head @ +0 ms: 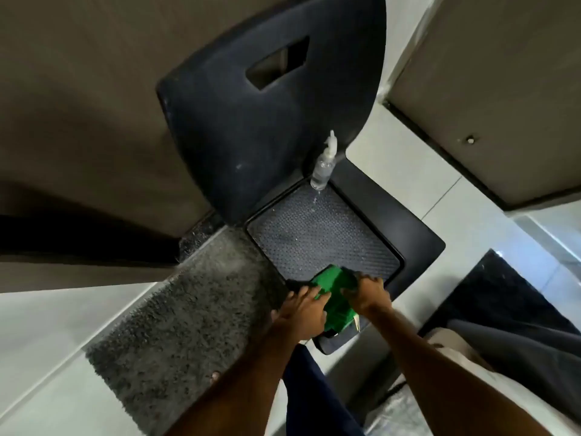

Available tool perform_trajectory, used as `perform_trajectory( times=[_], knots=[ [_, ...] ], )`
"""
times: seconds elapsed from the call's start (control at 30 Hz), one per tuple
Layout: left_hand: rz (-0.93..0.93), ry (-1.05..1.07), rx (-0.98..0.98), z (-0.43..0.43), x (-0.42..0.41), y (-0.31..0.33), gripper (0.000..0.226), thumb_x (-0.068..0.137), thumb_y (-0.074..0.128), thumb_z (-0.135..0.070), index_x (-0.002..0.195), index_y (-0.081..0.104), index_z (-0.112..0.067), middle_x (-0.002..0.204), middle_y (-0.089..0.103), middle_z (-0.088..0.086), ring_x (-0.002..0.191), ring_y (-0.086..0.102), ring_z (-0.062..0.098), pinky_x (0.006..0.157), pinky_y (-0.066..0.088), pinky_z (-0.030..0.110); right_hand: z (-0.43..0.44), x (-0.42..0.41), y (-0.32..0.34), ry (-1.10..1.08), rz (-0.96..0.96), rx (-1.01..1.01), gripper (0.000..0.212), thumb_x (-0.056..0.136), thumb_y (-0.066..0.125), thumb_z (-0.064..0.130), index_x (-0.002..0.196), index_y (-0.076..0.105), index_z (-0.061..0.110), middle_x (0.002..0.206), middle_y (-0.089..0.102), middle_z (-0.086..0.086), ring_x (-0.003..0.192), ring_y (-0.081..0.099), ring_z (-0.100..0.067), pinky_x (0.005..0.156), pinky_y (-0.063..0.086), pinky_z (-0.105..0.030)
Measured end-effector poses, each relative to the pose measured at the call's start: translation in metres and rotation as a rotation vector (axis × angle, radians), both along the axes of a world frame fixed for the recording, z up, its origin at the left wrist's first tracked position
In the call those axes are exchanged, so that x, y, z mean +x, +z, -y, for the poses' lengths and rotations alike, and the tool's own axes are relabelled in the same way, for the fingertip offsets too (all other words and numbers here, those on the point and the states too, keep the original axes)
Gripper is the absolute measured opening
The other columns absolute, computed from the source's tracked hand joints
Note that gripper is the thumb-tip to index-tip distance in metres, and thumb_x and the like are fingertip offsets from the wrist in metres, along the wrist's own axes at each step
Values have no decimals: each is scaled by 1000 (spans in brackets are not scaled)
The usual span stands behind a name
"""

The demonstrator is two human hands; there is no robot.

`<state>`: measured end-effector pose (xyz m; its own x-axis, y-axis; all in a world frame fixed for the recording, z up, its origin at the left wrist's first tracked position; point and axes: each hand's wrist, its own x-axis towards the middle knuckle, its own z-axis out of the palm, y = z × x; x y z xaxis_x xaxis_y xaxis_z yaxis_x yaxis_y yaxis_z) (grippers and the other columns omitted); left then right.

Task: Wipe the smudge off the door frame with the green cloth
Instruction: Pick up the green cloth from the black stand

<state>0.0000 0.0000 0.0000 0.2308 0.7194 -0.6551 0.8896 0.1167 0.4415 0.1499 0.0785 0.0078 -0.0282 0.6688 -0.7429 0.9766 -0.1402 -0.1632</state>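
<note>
Single head-worn wide-angle view, facing steeply downward from above at close range over a black chair (276, 127) and floor mat (176, 313).

I can read no text, label, brand or number anywhere here; the clear pump bottle (323, 166) on the far edge of the black chair seat (320, 237) shows no legible label.

Dim, soft indoor light; edges bow from wide-angle distortion; slight blur throughout.
</note>
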Motion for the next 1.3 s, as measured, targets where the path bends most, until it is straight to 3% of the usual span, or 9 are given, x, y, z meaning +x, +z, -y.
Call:
perform_trajectory(
  times=[0.2,0.37,0.53,0.63,0.73,0.87,0.97,1.13,1.3],
  knots=[
    [-15,-1,-86,21,7,-28,56,88,37,-36,144,32,-32,160,21,-4,144,23,23,107,32,61,8,4,-19,-143,23,-10,57,82,66,46,128,51,15,136,53,-10,131,38,-30,105,33,-45],
    [131,319,134,11,3,-10,61,82,32,-40,137,50,-19,138,55,10,125,50,33,101,45,48,7,7,-25,-183,-82,-95,58,71,78,41,121,57,17,125,51,-12,125,42,-33,104,40,-40],
    [83,421,73,-9,-17,11,83,81,67,-31,150,24,-17,149,42,13,134,38,34,109,36,48,1,5,-6,-260,-400,-229,34,68,78,-7,80,54,14,70,54,0,71,53,-17,58,48,-20],
    [176,506,-77,-8,-26,13,67,77,71,-40,134,45,-13,132,57,17,123,52,34,102,44,45,-5,-5,13,-197,-547,-280,40,67,73,-19,73,49,13,67,49,-2,58,49,-5,51,43,-12],
    [308,667,-107,-5,-42,18,57,69,62,-49,111,52,-12,112,68,16,107,63,32,92,51,47,-12,-19,32,-171,-612,-320,36,69,74,-15,84,56,12,79,57,-6,69,55,-12,63,48,-22],
    [530,865,-45,2,-73,39,23,87,65,-15,104,51,-11,114,67,18,103,64,25,95,52,50,-15,-50,69,-180,-684,-407,22,86,68,15,109,68,14,89,72,8,76,67,4,66,49,-5],
    [578,976,33,13,-100,60,17,90,62,-13,104,52,-14,114,68,17,105,65,25,96,53,48,-14,-83,88,-187,-709,-434,29,90,62,30,113,68,15,108,74,-1,101,69,-13,85,53,-22],
    [584,1158,275,48,-159,118,19,91,61,-8,106,52,-17,110,66,10,103,63,24,96,52,45,1,-172,137,-100,-794,-310,7,84,70,9,90,66,9,94,72,-8,82,70,-17,74,57,-25],
    [397,1253,646,86,-226,194,62,75,70,-40,130,43,-36,106,66,1,85,64,19,88,55,43,28,-273,214,-90,-885,158,46,73,81,33,104,51,17,94,64,-6,87,66,-24,78,57,-37]
  ],
)
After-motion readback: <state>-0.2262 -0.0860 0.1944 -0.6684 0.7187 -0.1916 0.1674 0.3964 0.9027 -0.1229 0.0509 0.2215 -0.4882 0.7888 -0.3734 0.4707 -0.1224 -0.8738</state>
